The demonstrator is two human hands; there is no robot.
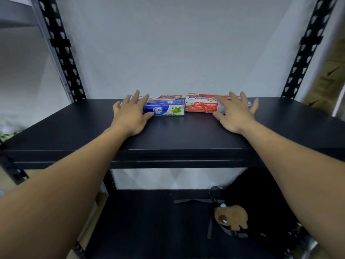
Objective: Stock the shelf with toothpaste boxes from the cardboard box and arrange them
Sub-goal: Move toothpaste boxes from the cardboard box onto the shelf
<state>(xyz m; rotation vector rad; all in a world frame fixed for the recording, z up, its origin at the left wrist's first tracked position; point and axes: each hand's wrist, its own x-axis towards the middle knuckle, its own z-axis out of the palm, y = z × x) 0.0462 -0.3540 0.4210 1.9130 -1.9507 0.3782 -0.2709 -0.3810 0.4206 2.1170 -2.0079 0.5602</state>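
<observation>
A: Stock position?
B: 2 groups at 12 o'clock on the shelf, back by the wall. Blue box at 11 o'clock, with a red-and-white box right behind it. Red box at 1 o'clock, narrow gap between.
A: Hands?
B: Left hand lies on the blue box's left end, fingers spread wide, thumb along its front face. Right hand is spread wide over the red box's right half. Neither grips.
A: Step, by your read?
B: Squaring the row. Press lightly; slide blue toward 3 o'clock and red toward 9 o'clock until the ends meet, front faces in 1 line. Light cartons likely skew if pushed from 1 corner.
</observation>
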